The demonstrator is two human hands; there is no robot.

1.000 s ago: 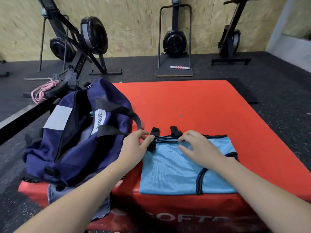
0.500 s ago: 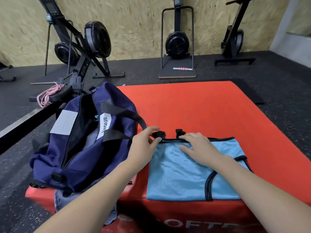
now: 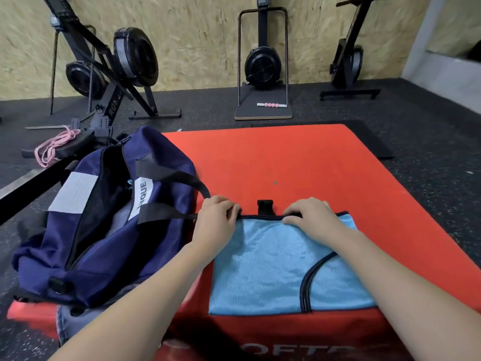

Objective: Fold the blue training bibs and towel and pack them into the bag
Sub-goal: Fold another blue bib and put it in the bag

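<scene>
The blue bib (image 3: 283, 261) lies flat on the red mat (image 3: 299, 157), just beside the open bag (image 3: 104, 225). I judge it light, limp and a little slippery, so its black-edged far corners are the place to hold. My left hand (image 3: 216, 220) pinches the far left corner; my right hand (image 3: 309, 213) curls onto the far edge. Since 1 second ago, both hands have spread apart along that edge, pulling it straight.
</scene>
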